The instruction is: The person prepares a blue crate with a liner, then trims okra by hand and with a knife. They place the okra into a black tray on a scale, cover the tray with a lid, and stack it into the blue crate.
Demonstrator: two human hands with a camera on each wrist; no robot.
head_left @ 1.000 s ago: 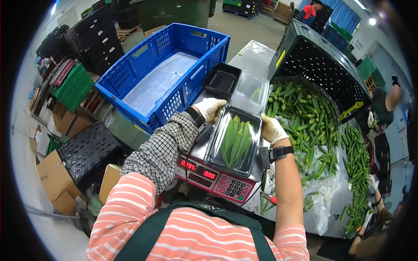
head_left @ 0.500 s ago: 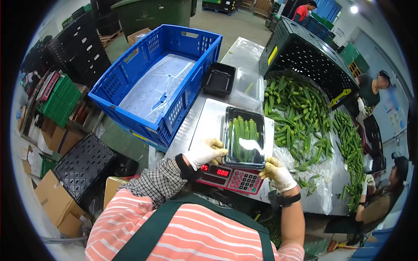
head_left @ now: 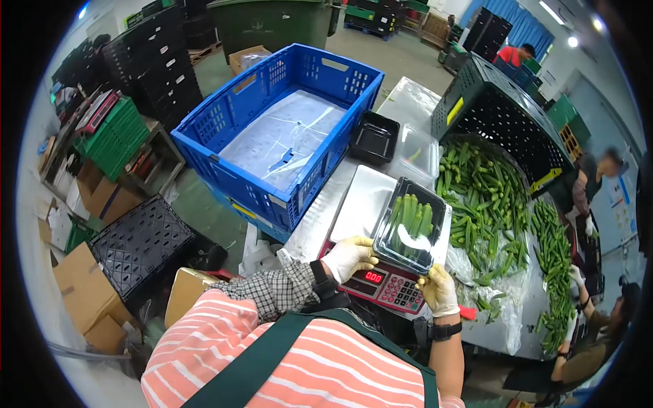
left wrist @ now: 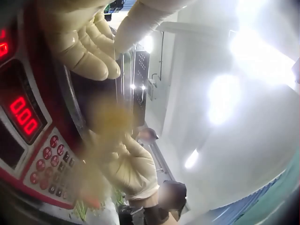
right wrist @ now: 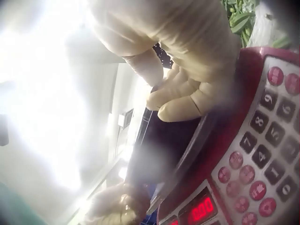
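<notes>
The person's left hand (head_left: 350, 260), in a pale glove, pinches the near left corner of a packed tray (head_left: 401, 262) between thumb and fingers; the right hand (head_left: 439, 291), gloved alike, grips the near right corner the same way. The tray lies just beyond the fingertips of both hands, spanning the gap between them, above the right part of the metal plate (head_left: 364, 197) of a red scale (head_left: 401, 294). It is black, roughly rectangular and covered by a clear, glossy lid; inside, green okra pods (head_left: 408, 212) stand side by side, their tips pointing away from the person. A bright white reflection hides part of the lower pods, and whether the tray touches the plate cannot be told. The left hand covers part of the scale's display, leaving 0.00 readable. Both wrist views catch the tray only as a dark, edge-on shape, with strong glare and a blurred opposite hand. Farther out on the table (head_left: 316, 221) sit an empty black tray (head_left: 374, 138), clear lids (head_left: 423, 158) and a heap of loose okra (head_left: 476, 180), with a blue crate (head_left: 231, 170) to the left.
</notes>
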